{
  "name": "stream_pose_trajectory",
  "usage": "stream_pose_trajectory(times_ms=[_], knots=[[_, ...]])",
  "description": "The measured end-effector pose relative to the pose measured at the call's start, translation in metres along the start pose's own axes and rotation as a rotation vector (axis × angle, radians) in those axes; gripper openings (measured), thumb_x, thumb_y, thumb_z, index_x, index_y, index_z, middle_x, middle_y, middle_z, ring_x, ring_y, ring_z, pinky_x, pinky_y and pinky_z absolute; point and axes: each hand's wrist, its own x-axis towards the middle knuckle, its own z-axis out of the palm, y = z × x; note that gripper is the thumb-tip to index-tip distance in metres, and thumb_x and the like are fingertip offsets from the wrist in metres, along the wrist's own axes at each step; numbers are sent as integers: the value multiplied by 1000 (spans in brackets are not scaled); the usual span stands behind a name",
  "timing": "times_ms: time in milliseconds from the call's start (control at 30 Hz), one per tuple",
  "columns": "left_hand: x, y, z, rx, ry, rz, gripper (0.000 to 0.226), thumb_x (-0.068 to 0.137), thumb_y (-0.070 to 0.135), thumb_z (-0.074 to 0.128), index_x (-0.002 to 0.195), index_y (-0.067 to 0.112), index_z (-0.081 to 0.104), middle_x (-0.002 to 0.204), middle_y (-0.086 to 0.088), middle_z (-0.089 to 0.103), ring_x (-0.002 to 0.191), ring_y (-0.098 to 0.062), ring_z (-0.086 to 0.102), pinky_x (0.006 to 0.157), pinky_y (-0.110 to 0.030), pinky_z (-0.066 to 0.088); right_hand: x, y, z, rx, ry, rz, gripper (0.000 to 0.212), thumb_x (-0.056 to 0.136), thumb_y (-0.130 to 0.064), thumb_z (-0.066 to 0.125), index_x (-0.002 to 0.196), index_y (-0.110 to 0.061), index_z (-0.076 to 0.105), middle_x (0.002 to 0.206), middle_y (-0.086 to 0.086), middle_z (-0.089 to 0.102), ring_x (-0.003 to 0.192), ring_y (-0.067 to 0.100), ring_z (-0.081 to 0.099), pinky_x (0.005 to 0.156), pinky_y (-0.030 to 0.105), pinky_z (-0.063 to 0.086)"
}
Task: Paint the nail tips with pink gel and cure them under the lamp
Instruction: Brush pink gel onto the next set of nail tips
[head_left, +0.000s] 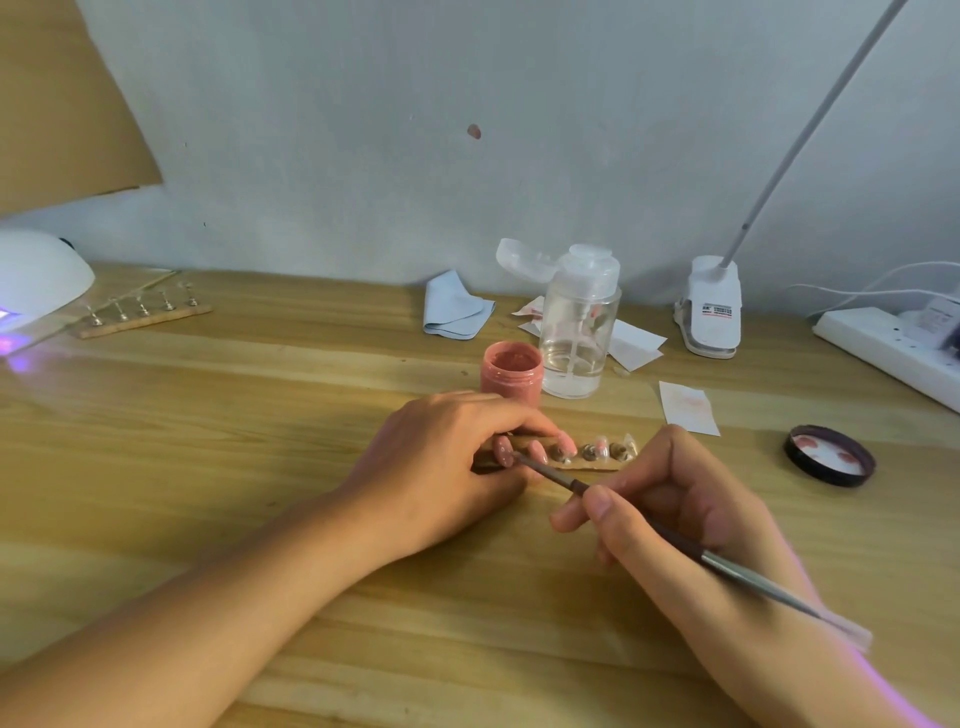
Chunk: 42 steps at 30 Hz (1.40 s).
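Pinched between the thumb and curled fingers of the right hand (670, 525), a slim brush (675, 543) slants across the table (208, 441), its metal end trailing back over the wrist and its bristle end touching a pink nail tip at the left end of a wooden strip (587, 466). The left hand (441, 467) curls over that strip and grips it against the tabletop, fingers draped across its left part, so only some of the nail tips (595, 450) on their small stands show clearly (whether the pink ovals under the fingers are tips or fingernails is hard to tell). Just behind the left hand stands the open jar of pink gel (511, 374), touching or nearly touching a clear pump bottle (579, 327) with its cap flipped open. The jar's dark lid (829, 456) lies inner side up, well to the right, with pink smears inside. At the far left edge sits the white curing lamp (36, 280), a violet glow at its mouth, and just beside it a second strip (145, 314) of bare metal stands. Near the wall lie a folded blue cloth (454, 306), some paper squares (688, 408), a clip-on lamp (709, 312) and a white power strip (883, 348).
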Motion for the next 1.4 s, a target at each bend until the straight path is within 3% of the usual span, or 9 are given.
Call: stream_pose_trajectory(times_ms=[233,400,600,767,900,1167,1233,1333,1400], knots=[[0,-3,1,13,12,11,43,69,29,60,104,55,63,96,30,66,90,0,62,75,-27,52,0,1,0,-30,-19,-8,25,77,-54,62,86,-32,57,86,-8,76,68,18,62,70,42,51],[0,-5,4,-28,34,-14,26,80,37,74,102,48,67,93,29,67,80,4,61,73,-22,51,-2,5,-2,56,146,-140,11,81,-27,63,86,-25,54,72,10,65,63,23,55,58,24,45],[1,-7,5,-64,34,-58,22,80,39,76,100,43,69,81,26,64,77,8,59,69,-21,48,22,-21,-7,75,155,-116,15,80,-19,59,89,-23,70,81,-3,74,67,6,65,65,10,48],[2,-9,5,-29,11,-107,25,79,46,74,102,47,65,83,32,56,80,7,54,66,-17,38,75,-34,-8,-36,139,47,2,83,-17,54,83,-17,56,72,-3,75,45,12,49,46,23,43],[1,-7,5,-41,8,-96,25,79,46,73,102,48,65,88,33,55,82,8,56,67,-15,41,100,-26,-1,-255,113,115,13,83,-18,58,70,-18,57,66,-8,73,39,4,44,51,24,36],[1,-5,3,-48,30,-76,20,79,44,70,99,43,68,77,21,59,83,1,58,75,-27,51,113,-14,11,-423,108,139,9,88,-24,60,82,-17,58,62,-12,71,44,-1,50,57,26,40],[1,-6,3,-48,27,-77,20,79,44,70,99,43,68,78,21,60,83,2,58,74,-24,50,107,-18,9,-374,176,116,8,87,-22,58,81,-16,58,63,-8,72,49,6,51,59,31,45],[1,-7,4,-58,21,-86,18,80,42,71,98,42,69,78,26,59,82,6,55,65,-11,38,82,-25,3,4,268,53,7,89,-19,55,85,-15,57,71,2,74,57,17,63,63,40,53],[2,-7,4,-64,27,-85,18,80,41,72,97,42,69,78,24,61,82,6,55,64,-10,36,54,-23,0,203,225,5,7,89,-19,56,88,-15,62,81,8,76,73,21,71,73,34,59]])
